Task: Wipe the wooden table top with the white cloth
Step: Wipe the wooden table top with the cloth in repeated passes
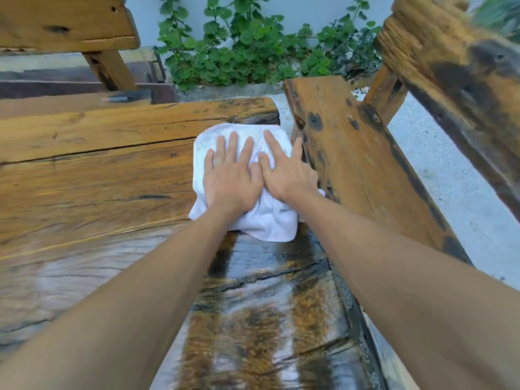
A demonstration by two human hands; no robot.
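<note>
Here we press the cloth (244, 175) flat on the table (92, 175) near its far right corner, both hands side by side on top of it. Our left hand (232, 182) lies with fingers straight and spread, gripping nothing, only pressing down. Our right hand (287, 173) does the same, its fingers straight, the outer ones reaching the cloth's right edge, just beside the bench (354, 161). The wood nearest us shines with reflections. Green plants (253, 49) stand beyond the table's far end.
</note>
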